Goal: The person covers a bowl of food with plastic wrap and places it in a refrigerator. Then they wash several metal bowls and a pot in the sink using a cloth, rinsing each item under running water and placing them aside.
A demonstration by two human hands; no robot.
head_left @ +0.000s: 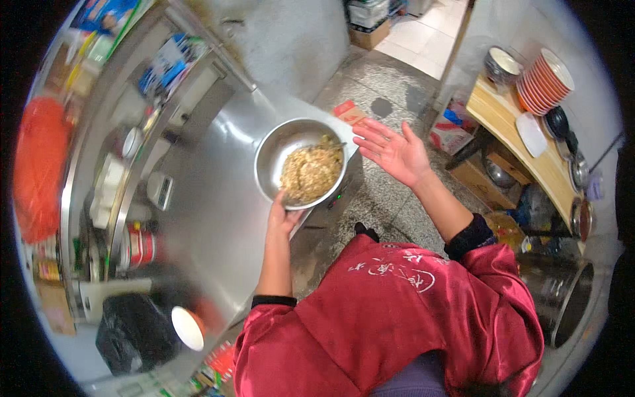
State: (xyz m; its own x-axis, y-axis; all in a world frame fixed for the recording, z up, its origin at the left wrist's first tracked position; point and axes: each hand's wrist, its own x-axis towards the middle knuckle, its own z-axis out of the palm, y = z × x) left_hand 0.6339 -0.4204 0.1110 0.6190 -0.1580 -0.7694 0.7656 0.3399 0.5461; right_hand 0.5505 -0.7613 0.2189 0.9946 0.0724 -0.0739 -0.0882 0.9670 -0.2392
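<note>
A round stainless steel bowl (271,162) sits by the right edge of the metal counter. Inside lies a pale brown, minced-looking mixture (311,173), heaped toward the bowl's right side. A thin dark utensil handle (335,145) seems to stick out of it at the upper right rim. My left hand (284,215) grips the bowl's near rim, thumb over the edge and fingers mostly hidden beneath. To the right of the bowl, my right hand (395,153) is raised, palm up and fingers stretched out, holding nothing.
The steel counter (211,198) runs along the left, with shelves above it. On it stand a red can (140,245), a small white scale (160,190), a black plastic bag (135,334) and a white bowl (188,328). A wooden shelf (522,155) at right carries stacked orange bowls (544,83).
</note>
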